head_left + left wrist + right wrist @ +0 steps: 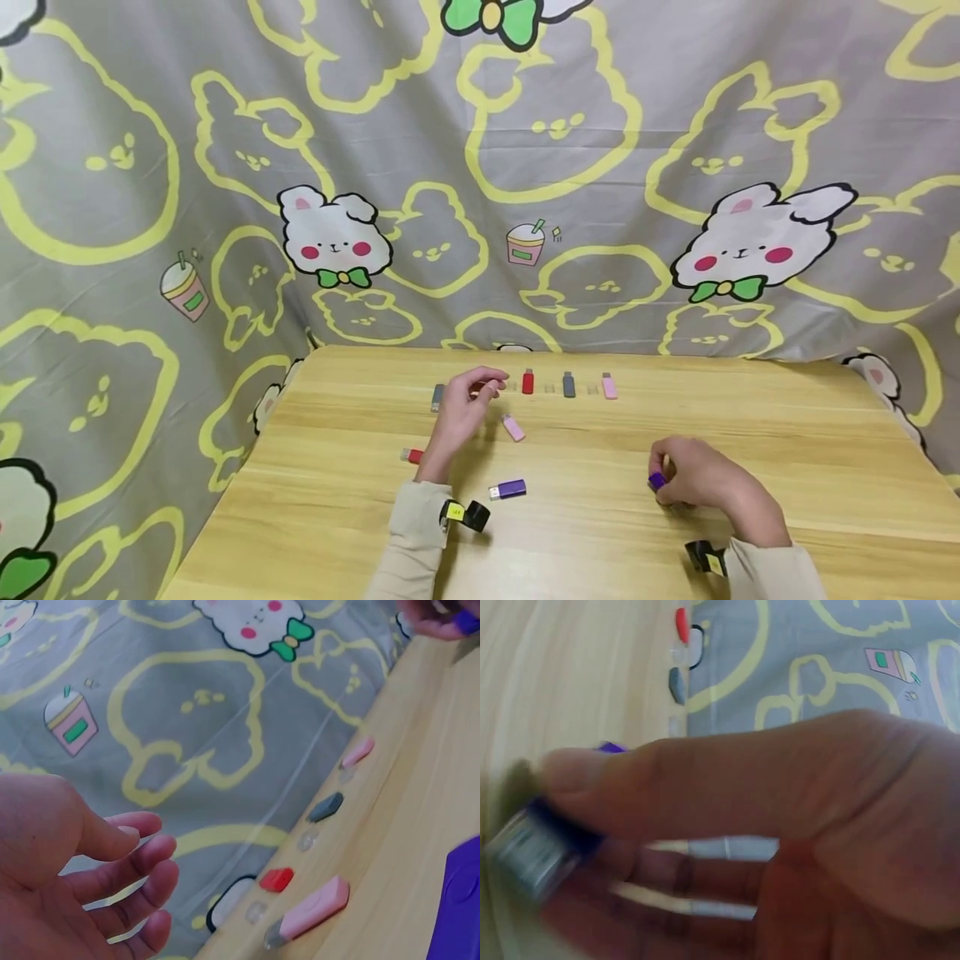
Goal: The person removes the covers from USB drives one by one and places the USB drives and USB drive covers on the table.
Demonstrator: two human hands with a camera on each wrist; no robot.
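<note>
My right hand pinches a purple USB flash drive above the right part of the table; its metal plug shows in the right wrist view. Loosely bent, the fingers of my left hand hold nothing in the left wrist view. Just right of that hand lies a pink USB flash drive. A grey one and a red one are partly covered by the left hand and forearm. Nearer the front lies another purple drive.
Along the back of the wooden table stand in a row a red drive, a grey drive and a pink drive. Small clear pieces lie between them. A patterned curtain hangs behind the table edge.
</note>
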